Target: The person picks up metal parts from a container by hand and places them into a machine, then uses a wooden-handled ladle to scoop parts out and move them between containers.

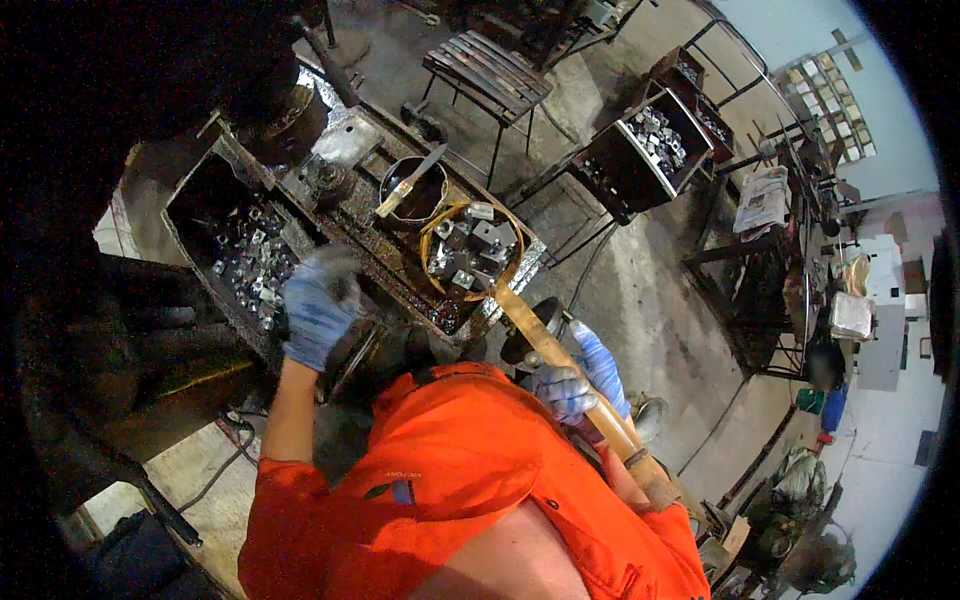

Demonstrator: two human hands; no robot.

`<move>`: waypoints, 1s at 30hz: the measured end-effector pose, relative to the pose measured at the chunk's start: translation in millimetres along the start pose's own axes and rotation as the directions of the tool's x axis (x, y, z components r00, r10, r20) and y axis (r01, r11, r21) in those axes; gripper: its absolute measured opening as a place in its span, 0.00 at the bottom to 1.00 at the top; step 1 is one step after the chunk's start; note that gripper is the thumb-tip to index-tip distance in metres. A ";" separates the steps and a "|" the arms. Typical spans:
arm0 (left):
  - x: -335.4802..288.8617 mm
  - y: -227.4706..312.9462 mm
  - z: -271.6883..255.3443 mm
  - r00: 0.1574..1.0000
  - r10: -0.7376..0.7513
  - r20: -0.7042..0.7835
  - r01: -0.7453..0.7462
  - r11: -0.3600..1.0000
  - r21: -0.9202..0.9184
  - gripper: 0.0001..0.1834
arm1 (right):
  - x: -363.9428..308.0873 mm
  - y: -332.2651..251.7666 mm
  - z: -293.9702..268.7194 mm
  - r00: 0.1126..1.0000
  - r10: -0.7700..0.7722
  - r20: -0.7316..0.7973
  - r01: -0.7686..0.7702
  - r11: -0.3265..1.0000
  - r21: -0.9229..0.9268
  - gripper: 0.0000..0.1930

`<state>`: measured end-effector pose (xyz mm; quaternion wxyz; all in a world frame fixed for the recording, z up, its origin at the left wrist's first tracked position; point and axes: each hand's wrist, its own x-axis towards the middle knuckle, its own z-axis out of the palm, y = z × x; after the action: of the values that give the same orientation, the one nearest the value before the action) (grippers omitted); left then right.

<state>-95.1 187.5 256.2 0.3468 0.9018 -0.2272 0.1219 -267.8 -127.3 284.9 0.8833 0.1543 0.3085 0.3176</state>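
My left hand [322,312], in a blue and grey glove, hangs at the right side of a dark metal bin [190,235]. Its fingers are smeared and dark, so their pose is unclear. Small shiny metal parts [255,262] lie heaped in that bin. My right hand [575,388], gloved alike, is closed around a long flat wooden bar [545,345]. The bar slants from the round tray down toward my right shoulder; part of that hand is hidden by it. In the round yellow-rimmed tray [428,262] sit several blocky metal pieces [485,245].
Beside the tray stands a round pot [440,190] with a brush [405,185] across its rim, on an oily metal bench [375,255]. Beyond are a slatted stool [488,72] and a raised bin [625,150] of metal parts. A cluttered table [765,240] stands right.
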 end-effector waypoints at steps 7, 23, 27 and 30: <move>-5.8 -123.3 -74.3 0.868 -0.298 -0.398 0.370 0.922 0.116 0.06 | 2.6 7.5 2.7 0.997 -0.040 -0.063 0.039 0.999 -0.015 0.32; -52.2 -52.5 -67.8 0.910 -0.336 -0.241 0.323 0.942 -0.094 0.07 | 6.4 2.6 -4.8 0.999 -0.012 0.044 0.019 0.987 -0.159 0.31; -74.8 33.3 -1.8 0.922 -0.388 0.011 0.368 0.865 -0.341 0.11 | 2.2 -1.4 -8.1 0.998 -0.062 -0.001 0.060 0.972 -0.226 0.30; -94.5 78.9 69.0 0.857 -0.249 0.452 0.516 0.439 -0.736 0.13 | 2.9 -6.8 -13.7 0.998 0.056 -0.001 -0.055 0.978 -0.200 0.31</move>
<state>-211.8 119.4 215.2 0.7173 0.6576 -0.0905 -0.2116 -271.7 -129.5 270.0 0.8858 0.0741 0.2687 0.3710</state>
